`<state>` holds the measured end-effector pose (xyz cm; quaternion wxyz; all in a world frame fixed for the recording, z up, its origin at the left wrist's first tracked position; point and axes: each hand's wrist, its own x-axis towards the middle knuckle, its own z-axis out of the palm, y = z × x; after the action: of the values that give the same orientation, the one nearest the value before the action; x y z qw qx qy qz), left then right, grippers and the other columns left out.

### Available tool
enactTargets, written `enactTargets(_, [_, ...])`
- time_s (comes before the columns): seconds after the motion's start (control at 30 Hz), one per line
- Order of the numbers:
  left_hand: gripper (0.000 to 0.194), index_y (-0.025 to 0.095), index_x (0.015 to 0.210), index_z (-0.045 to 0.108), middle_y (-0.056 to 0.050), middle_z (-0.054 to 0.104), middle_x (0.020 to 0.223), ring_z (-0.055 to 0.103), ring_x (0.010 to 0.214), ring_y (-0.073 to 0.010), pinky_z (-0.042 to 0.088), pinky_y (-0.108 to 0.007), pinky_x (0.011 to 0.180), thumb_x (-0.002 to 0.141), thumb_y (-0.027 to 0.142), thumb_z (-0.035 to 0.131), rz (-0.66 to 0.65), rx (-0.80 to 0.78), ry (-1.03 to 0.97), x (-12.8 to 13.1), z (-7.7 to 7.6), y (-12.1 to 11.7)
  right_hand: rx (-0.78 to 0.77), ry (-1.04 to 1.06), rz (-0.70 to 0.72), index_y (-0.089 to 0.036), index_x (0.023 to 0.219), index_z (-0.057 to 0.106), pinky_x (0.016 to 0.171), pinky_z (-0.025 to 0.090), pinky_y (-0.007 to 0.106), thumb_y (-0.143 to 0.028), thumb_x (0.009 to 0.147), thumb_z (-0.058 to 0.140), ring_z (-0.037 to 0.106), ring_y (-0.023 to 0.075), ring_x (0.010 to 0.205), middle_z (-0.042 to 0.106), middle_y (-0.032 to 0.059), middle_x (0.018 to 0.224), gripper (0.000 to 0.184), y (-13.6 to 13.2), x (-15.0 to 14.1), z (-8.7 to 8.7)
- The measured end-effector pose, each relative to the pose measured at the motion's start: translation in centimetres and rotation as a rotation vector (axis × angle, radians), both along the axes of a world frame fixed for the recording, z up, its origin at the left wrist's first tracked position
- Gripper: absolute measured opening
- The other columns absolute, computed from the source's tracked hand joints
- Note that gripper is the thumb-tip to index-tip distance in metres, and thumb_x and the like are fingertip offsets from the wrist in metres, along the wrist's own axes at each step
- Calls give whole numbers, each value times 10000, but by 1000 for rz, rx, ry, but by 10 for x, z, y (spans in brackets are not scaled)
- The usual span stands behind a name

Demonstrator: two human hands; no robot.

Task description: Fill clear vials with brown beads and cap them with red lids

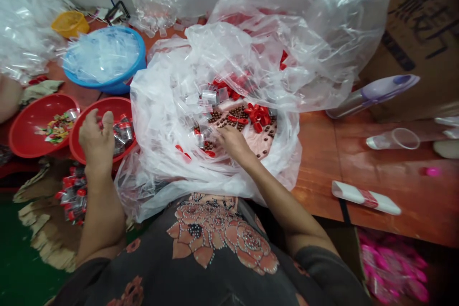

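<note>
left hand [96,138] hovers over one of two red bowls [75,142], fingers apart; right hand [233,142], fingers unclear.

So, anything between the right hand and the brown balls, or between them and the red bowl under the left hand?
Nothing visible blocks the right hand from the nearest brown balls. Toward the red bowl, the bunched plastic bag lies across, and the left hand covers part of it.
</note>
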<state>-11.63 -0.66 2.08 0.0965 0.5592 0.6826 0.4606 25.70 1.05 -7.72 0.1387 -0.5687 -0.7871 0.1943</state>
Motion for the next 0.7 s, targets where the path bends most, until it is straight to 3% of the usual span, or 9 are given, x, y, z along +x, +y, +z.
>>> enactTargets(0.07, [394,248,1232,603,-32,631,1294,393,1407,-354,350,-568,1033,907,471,631,39,48,187,9,-1,2,-28,20,16,-231,1335,623,899,472,338,-296,968,551,625,241,1024,688,102,1084,380,7,-8,-4])
enactTargets(0.17, [304,187,1206,628,-55,654,1261,533,1283,-291,379,-529,1056,971,364,552,-116,125,232,59,-14,2,-75,106,-12,-295,1414,549,879,464,325,-270,938,594,623,224,988,680,75,1099,478,7,-11,-9])
enactTargets(0.27, [249,177,1150,656,-67,701,1151,642,1098,-219,515,-433,977,988,246,480,-535,29,255,125,-43,-2,-106,169,-62,-253,1373,582,870,469,332,-281,873,668,602,235,1000,662,85,1114,508,0,5,-10])
enactTargets(0.33, [266,177,1176,653,-85,689,1207,629,1148,-219,515,-416,1002,983,218,474,-854,-57,348,163,-67,-7,-70,88,-101,-188,1309,627,888,462,353,-267,850,676,578,254,1007,643,115,1101,469,-4,20,-6])
enactTargets(0.4, [296,159,1224,642,-128,656,1279,582,1236,-259,452,-441,1079,960,237,531,-1012,-140,468,191,-87,-14,-1,-79,-155,-138,1219,673,910,445,385,-221,856,634,550,278,1007,619,150,1082,374,-5,31,0])
enactTargets(0.53, [344,88,1173,668,-188,649,1276,458,1356,-352,316,-506,1162,940,329,594,-1085,-275,656,216,-104,-23,3,-363,-168,-76,1108,702,933,415,419,-125,884,517,515,311,1038,598,213,1097,294,5,28,14])
enactTargets(0.7, [249,145,1053,711,-126,702,1186,371,1421,-330,229,-564,1180,969,277,516,-1105,-339,784,216,-97,-28,-85,-431,-113,-68,1163,680,927,421,393,-113,907,482,530,310,1075,602,217,1146,326,27,2,18])
